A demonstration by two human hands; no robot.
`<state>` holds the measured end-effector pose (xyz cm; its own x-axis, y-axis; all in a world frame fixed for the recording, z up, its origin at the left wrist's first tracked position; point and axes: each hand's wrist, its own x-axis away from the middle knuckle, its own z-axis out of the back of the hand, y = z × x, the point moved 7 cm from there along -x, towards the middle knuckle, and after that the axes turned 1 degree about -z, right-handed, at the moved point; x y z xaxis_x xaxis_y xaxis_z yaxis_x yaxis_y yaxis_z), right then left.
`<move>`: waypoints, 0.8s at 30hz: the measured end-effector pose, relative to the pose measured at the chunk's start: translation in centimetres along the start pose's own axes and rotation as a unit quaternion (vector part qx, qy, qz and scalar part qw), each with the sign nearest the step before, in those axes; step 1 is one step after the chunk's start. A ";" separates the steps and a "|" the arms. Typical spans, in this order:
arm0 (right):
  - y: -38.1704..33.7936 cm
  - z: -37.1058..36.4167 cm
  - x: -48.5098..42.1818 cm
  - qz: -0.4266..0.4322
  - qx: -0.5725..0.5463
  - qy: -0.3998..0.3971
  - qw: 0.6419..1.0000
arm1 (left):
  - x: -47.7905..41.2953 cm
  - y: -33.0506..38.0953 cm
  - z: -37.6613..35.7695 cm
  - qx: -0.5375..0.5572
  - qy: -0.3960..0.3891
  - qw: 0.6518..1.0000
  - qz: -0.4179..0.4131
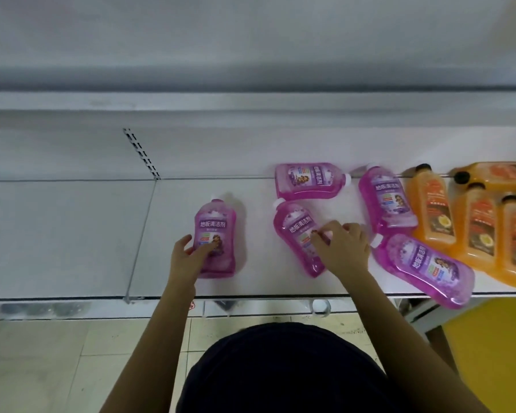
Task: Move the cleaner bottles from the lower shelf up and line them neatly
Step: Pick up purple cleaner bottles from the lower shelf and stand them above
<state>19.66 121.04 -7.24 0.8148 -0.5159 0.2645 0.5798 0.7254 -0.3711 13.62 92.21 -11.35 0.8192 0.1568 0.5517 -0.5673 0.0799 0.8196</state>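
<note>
Five glossy, flask-shaped purple bottles (307, 180) lie on a smooth shelf (72, 234).

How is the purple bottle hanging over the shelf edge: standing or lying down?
Lying down. The purple bottle lies flat, label up, bottom past the shelf edge.

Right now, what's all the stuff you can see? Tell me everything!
purple bottles: five, purple with white caps, lying scattered on the shelf; the right one overhangs the front edge
orange bottles: at least four, orange with black caps, right end of the shelf
shelf: one, white, across the middle
floor: pale tiles, below the shelf
yellow panel: one, lower right
left hand: holds the leftmost purple bottle
right hand: fingers curled on the middle purple bottle
</note>
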 end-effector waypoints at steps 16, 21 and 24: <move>0.8 -5.6 4.2 -0.172 -0.394 -0.245 0.869 | -0.2 -0.8 1.1 -0.060 -0.137 0.986 0.068; 2.1 -7.1 7.5 -0.185 -0.452 -0.170 0.856 | 0.9 -2.3 2.6 -0.027 -0.149 0.987 0.052; 3.2 -7.2 9.9 -0.165 -0.472 -0.133 0.856 | 1.8 -2.7 3.9 -0.015 -0.153 0.988 0.021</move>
<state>29.58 115.03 -12.22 0.6506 -0.4081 0.6405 0.6224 -0.1966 -0.7576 16.96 88.49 -11.95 0.7801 -0.1436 0.6089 -0.5992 0.1085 0.7932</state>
